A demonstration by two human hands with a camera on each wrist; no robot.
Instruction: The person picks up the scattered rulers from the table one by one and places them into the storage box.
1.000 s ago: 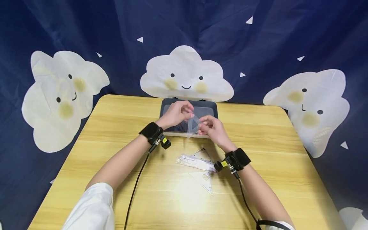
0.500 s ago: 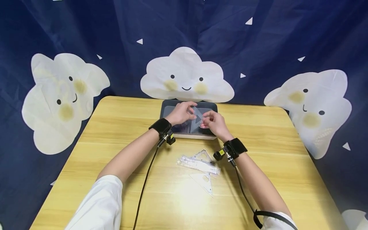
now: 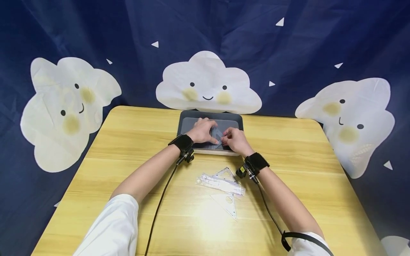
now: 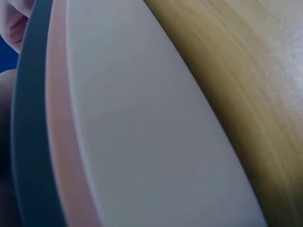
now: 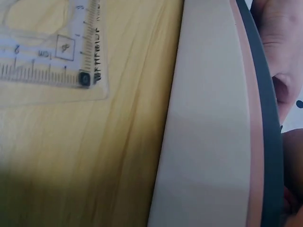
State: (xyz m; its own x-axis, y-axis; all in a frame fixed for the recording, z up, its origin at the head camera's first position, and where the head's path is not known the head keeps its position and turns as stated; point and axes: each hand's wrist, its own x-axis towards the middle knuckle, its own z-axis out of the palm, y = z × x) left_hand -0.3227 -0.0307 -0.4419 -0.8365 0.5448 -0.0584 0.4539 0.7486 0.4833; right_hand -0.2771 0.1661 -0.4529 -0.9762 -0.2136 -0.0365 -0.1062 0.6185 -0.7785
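Note:
In the head view my right hand (image 3: 237,141) pinches a thin translucent plastic sheet (image 3: 217,134) low inside a dark-rimmed tray (image 3: 209,115). My left hand (image 3: 201,131) is at the sheet's left side, thumb and fingers spread apart in a curve. Most of the sheet blends into the dark inside of the tray. The wrist views look along the tray's side, a cream wall (image 4: 137,113) below a pink band and a dark rim; only parts of my fingers (image 5: 281,40) show past it.
A clear ruler (image 3: 221,185) lies on the wooden table (image 3: 134,142) in front of the tray. It overlaps a clear set square (image 5: 33,78) on its far side; another set square (image 3: 228,208) lies nearer me. A dark blue cloud-print curtain (image 3: 134,71) hangs behind the table.
Both hands have lowered the translucent sheet from above the tray into it. My left hand's thumb and fingers have spread apart. The ruler and set squares have stayed in place.

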